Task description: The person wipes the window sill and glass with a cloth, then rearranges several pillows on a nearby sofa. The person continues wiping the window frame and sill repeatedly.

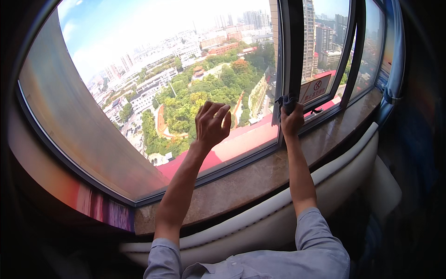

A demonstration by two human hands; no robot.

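My right hand grips a bunched dark grey cloth against the lower part of the dark vertical window frame post. To its left, my left hand is raised in front of the large window pane, with fingers loosely bent and nothing in them. Whether its fingertips touch the glass, I cannot tell. Both forearms reach over the brown marble windowsill.
A cream padded seat back with dark studs runs along the sill. Right of the post, a window sash stands tilted outward, with a warning sign near its bottom. A tied blue curtain hangs at the far right.
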